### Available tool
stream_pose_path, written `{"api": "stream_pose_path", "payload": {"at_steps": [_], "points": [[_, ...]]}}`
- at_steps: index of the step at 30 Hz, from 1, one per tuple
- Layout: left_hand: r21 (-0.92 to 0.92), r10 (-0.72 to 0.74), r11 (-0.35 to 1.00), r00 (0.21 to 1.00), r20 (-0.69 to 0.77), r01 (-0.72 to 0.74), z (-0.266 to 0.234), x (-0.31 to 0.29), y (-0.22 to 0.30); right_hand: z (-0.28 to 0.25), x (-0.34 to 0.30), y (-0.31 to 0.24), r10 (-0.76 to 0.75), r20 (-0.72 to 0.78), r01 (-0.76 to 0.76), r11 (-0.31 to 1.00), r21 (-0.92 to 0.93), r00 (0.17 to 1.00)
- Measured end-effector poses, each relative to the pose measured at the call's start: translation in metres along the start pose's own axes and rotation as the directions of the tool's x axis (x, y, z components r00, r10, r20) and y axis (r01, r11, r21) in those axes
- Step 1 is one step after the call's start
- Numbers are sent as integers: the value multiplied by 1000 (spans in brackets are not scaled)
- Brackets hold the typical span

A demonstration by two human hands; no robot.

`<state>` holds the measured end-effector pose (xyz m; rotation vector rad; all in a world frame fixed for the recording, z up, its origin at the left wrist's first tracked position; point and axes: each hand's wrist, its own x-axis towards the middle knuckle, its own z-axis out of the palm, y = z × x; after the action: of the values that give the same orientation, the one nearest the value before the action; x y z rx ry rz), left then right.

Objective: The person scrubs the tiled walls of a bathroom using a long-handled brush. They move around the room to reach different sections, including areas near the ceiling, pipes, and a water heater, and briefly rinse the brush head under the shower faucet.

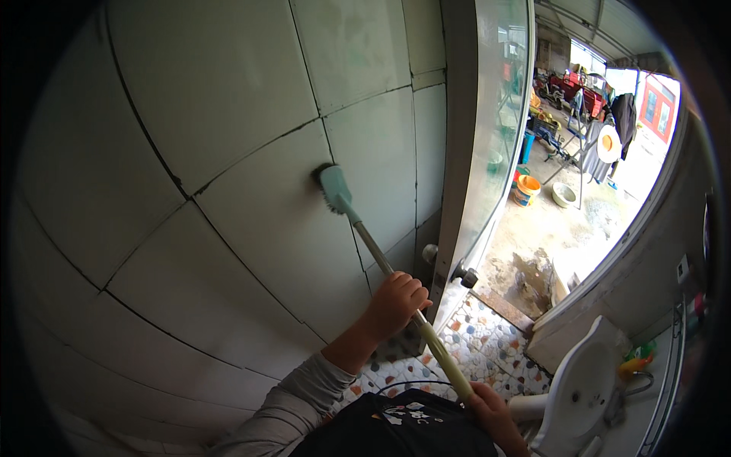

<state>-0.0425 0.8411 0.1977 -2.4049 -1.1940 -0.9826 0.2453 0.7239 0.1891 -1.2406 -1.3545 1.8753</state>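
Note:
A long-handled scrub brush (335, 187) with a pale blue-green head rests its dark bristles against the tiled wall (259, 202). From the head a metal pole runs down to the right into a yellow-green grip (445, 360). My left hand (394, 305) is wrapped round the metal pole, about midway along. Lower down, at the end of the grip, my right hand (493, 415) is closed on the handle. Dark grout lines cross the pale tiles around the brush head.
An open door (462, 152) with a knob (466, 276) stands right of the wall. A white washbasin (579, 388) is at the lower right, above a pebble-patterned floor (476, 335). Outside are an orange bucket (526, 190), a pale basin (564, 195) and a rack with hanging clothes.

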Motion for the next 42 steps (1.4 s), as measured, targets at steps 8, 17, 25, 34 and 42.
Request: {"api": "stream_pose_path", "payload": {"at_steps": [8,17,25,34,42], "points": [[56,-166,984,984,-63,170,-11,13,-18,16,56,-15,-60,287,58,998,15,956],[-28,-405,911,878,-254,412,-17,29,-22,47,122,-83,-291,290,50,779,625,912],[-690,-774,395,625,105,606,-38,-34,10,101,143,-62,-222,297,29,842,539,929],[-730,-393,-499,629,671,467,-63,-105,34,143,73,-47,149,480,-251,955,156,864],[-593,-553,-805,357,752,1,-104,-152,20,141,136,-42,91,465,41,963,-267,881]]}}
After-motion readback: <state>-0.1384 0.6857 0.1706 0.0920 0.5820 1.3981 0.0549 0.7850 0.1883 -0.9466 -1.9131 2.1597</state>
